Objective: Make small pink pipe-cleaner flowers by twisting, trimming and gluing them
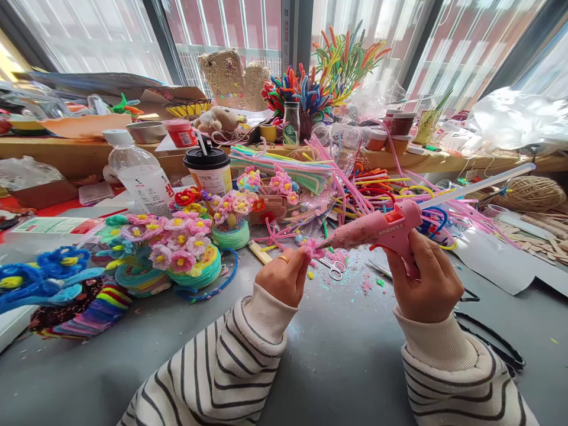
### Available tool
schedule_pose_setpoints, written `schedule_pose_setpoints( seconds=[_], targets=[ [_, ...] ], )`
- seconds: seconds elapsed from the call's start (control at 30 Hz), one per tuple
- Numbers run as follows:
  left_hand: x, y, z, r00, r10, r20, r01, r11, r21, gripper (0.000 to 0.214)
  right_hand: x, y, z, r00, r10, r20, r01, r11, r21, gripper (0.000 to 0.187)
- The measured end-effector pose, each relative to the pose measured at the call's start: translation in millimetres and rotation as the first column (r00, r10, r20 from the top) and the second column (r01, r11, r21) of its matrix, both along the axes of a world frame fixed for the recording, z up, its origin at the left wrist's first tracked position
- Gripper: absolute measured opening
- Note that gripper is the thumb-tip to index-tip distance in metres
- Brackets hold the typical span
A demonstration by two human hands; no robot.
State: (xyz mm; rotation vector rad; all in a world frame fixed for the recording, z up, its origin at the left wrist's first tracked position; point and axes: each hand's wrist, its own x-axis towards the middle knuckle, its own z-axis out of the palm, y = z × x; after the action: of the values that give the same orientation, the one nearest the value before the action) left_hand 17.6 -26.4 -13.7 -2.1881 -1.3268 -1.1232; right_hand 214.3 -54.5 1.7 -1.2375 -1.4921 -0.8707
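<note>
My right hand (423, 281) is wrapped round the handle of a pink hot glue gun (377, 231), whose nozzle points left. A long translucent glue stick (483, 184) sticks out of its back end. Between the fingertips of my left hand (281, 275) is a small fuzzy pink pipe-cleaner flower (312, 248), partly hidden by the fingers. The nozzle tip is at the flower; whether it touches cannot be made out. Beneath them on the grey table lie small white-handled scissors (333, 269), pink fuzz scraps and glitter.
Pots of pipe-cleaner flowers (181, 242) stand at the left, with a blue-flowered pot (80, 296) nearest. Behind are a plastic bottle (137, 171), a lidded cup (207, 168) and heaped pipe cleaners (284, 165). A black cord loop (492, 337), white paper (492, 260) and twine (535, 192) lie right.
</note>
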Motion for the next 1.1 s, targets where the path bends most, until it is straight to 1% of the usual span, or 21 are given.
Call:
schedule_pose_setpoints(
  seconds=[0.23,0.4,0.6,0.7,0.8,0.9,0.97,1.1],
  targets=[
    [-0.4,-0.9,0.6,1.000,0.015,-0.011,-0.015,1.000,-0.014,0.028,0.2,-0.3,0.0,1.000,-0.005,0.020,0.004,1.000,0.019,0.053],
    [-0.2,-0.4,-0.5,1.000,0.017,-0.013,-0.018,1.000,-0.020,0.027,-0.7,-3.2,0.0,0.999,-0.037,0.003,0.037,0.997,-0.063,0.044],
    [0.3,0.8,-2.9,1.000,0.028,-0.003,-0.028,0.999,-0.022,0.027,-0.6,-1.5,-2.9,0.999,-0.052,0.006,0.052,0.995,-0.083,0.042],
    [0.6,0.9,-3.4,1.000,0.026,0.002,-0.026,0.999,-0.030,0.027,-0.9,-0.9,-2.3,0.999,-0.050,0.017,0.051,0.996,-0.074,0.042],
    [0.9,0.7,-3.0,1.000,0.029,0.007,-0.029,0.999,-0.038,0.027,-0.8,-0.5,-1.1,1.000,-0.014,0.027,0.015,0.999,-0.036,0.042],
    [1.2,0.6,-2.9,0.999,0.030,0.010,-0.030,0.999,-0.043,0.027,0.0,-0.2,-1.5,1.000,-0.001,-0.001,0.000,0.999,-0.047,0.040],
    [1.4,0.6,-3.1,0.999,0.033,0.008,-0.032,0.998,-0.045,0.026,0.4,0.0,-2.3,1.000,-0.013,-0.025,0.011,0.997,-0.074,0.038],
    [1.3,0.6,-3.6,0.999,0.042,-0.002,-0.042,0.997,-0.059,0.026,0.7,0.4,-3.5,0.998,-0.047,-0.043,0.044,0.995,-0.084,0.036]
  ],
)
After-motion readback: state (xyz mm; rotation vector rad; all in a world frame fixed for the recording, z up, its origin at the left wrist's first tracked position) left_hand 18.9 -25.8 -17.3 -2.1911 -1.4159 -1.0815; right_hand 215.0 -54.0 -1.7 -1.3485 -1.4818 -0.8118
